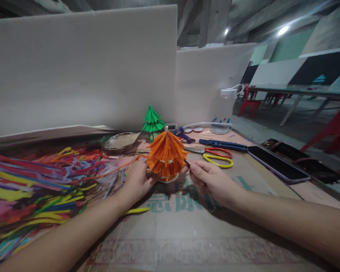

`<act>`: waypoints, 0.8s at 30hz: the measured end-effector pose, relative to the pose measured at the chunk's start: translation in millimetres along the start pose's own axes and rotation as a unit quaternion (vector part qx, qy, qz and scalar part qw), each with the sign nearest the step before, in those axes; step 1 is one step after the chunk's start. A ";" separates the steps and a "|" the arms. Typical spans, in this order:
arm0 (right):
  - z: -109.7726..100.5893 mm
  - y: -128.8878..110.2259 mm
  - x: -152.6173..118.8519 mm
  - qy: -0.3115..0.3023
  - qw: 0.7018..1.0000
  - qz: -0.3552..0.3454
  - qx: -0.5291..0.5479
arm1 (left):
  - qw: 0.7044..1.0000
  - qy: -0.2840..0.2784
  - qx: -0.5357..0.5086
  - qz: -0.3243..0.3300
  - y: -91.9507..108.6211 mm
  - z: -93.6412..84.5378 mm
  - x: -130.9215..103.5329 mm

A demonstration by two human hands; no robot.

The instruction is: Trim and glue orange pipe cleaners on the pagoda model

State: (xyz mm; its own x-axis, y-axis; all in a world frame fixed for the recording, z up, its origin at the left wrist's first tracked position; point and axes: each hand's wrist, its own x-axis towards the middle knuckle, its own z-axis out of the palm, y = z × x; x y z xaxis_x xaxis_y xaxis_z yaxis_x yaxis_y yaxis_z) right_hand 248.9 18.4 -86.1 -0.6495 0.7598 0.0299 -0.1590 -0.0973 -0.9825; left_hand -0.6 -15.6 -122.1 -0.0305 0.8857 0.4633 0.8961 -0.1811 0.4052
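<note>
An orange tiered model (167, 156), built of pipe cleaners like a small pagoda, stands upright between my hands. My left hand (138, 181) grips it low on its left side, with some fingertips hidden behind it. Thumb and forefinger of my right hand (205, 175) pinch a short dark strip (187, 163) at the model's right edge; it looks like a piece of pipe cleaner. Behind the orange model is a similar green tiered model (152, 122). Scissors (218, 156) with red and yellow handles lie just beyond my right hand.
Loose coloured pipe cleaners (45, 189) cover the left of the table. At the back are a foil dish (120, 141), a blue glue gun (184, 135) and a clear jug (223, 109). A blue cutter (223, 145) and a phone (277, 164) lie on the right.
</note>
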 end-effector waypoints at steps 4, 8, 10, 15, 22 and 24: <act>0.1 -0.4 -0.6 0.002 1.000 -0.001 0.007 | 1.000 -0.002 0.018 0.018 -3.4 1.5 -0.4; -0.2 0.6 0.3 0.005 1.000 -0.010 -0.007 | 0.999 0.001 0.019 0.026 -5.1 2.5 -0.3; -0.5 0.7 0.8 0.005 1.000 -0.010 -0.010 | 0.999 0.000 0.016 0.028 -5.1 2.4 -0.1; -0.5 0.1 0.7 -0.001 1.000 -0.006 0.004 | 0.999 0.006 0.006 0.037 -6.7 3.4 0.1; -1.4 0.4 0.6 -0.013 1.000 -0.010 0.006 | 0.999 0.006 0.019 0.030 -5.9 3.1 -1.3; -2.2 -0.3 0.5 -0.013 1.000 -0.010 0.014 | 0.999 0.009 0.016 0.031 -4.0 1.7 -1.1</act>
State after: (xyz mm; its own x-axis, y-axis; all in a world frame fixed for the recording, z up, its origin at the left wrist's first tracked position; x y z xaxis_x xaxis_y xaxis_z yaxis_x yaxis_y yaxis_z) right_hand 250.3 20.2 -86.1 -0.6650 0.7448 0.0551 -0.1925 -0.0997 -0.9762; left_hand -3.5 -15.1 -125.6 0.0187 0.8653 0.5009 0.9100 -0.2223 0.3501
